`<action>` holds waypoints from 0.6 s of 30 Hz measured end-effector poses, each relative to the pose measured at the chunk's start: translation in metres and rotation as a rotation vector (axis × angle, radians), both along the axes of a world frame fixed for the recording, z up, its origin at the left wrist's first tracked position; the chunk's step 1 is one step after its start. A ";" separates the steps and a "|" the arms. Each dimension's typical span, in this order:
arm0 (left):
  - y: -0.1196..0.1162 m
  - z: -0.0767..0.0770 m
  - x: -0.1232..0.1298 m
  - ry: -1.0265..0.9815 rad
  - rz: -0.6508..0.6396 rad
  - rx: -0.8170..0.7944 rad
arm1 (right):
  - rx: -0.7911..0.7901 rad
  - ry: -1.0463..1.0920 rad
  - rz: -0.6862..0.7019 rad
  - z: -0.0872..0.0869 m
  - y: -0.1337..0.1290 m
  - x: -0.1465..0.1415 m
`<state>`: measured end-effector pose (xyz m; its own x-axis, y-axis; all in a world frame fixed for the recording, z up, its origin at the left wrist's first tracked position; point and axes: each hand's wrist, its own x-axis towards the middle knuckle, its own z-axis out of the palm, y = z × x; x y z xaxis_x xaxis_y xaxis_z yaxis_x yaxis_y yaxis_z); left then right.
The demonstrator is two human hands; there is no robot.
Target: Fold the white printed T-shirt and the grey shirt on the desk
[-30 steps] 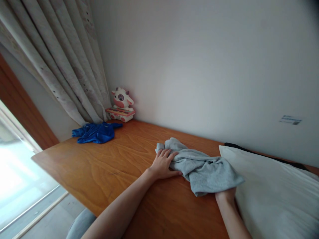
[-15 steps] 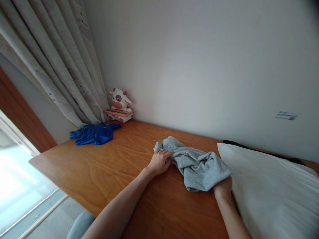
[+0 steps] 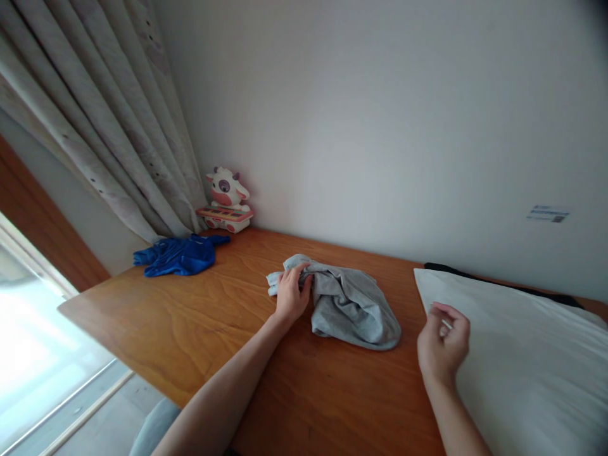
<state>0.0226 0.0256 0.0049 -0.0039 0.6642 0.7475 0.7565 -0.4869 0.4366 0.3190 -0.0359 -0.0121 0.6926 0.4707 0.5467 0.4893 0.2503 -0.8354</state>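
A crumpled grey garment (image 3: pixel 356 307) lies in loose folds on the wooden tabletop (image 3: pixel 228 342). At its left end, my left hand (image 3: pixel 292 294) is closed around the bunched cloth, thumb on the near side and fingers over the top. A short bit of the cloth sticks out left of the fingers. Apart from the garment, my right hand (image 3: pixel 444 342) hovers by the edge of the white pillow-like item (image 3: pixel 517 354). Its fingers curl in towards the thumb, and nothing shows between them.
A blue garment (image 3: pixel 183 255) lies crumpled at the far left of the tabletop. Behind it stand a cow-shaped toy piano (image 3: pixel 227 199) and a patterned curtain (image 3: pixel 109 120). Something black (image 3: pixel 451 270) shows along the back edge of the white item. The wall (image 3: pixel 356 126) bounds the back.
My right hand has come out from under the right end of the grey garment and let it go. My left hand has shifted slightly left, drawing the cloth along.
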 end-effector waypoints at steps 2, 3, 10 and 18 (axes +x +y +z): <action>-0.003 0.000 0.003 0.041 -0.032 0.032 | -0.002 -0.204 0.148 0.002 -0.003 -0.018; -0.005 0.000 0.004 0.069 -0.061 0.051 | -0.005 -0.324 0.238 0.002 -0.005 -0.028; -0.021 0.008 0.016 0.305 -0.369 0.123 | -0.211 -0.757 0.403 -0.016 -0.012 -0.075; -0.030 0.009 0.028 0.284 -0.516 0.160 | -0.280 -0.679 0.341 -0.022 -0.001 -0.061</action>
<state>0.0510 -0.0044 0.0136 0.5028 0.4065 0.7628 0.4813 -0.8647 0.1435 0.2580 -0.0370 -0.0344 0.0458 0.7777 0.6269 0.8470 0.3025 -0.4371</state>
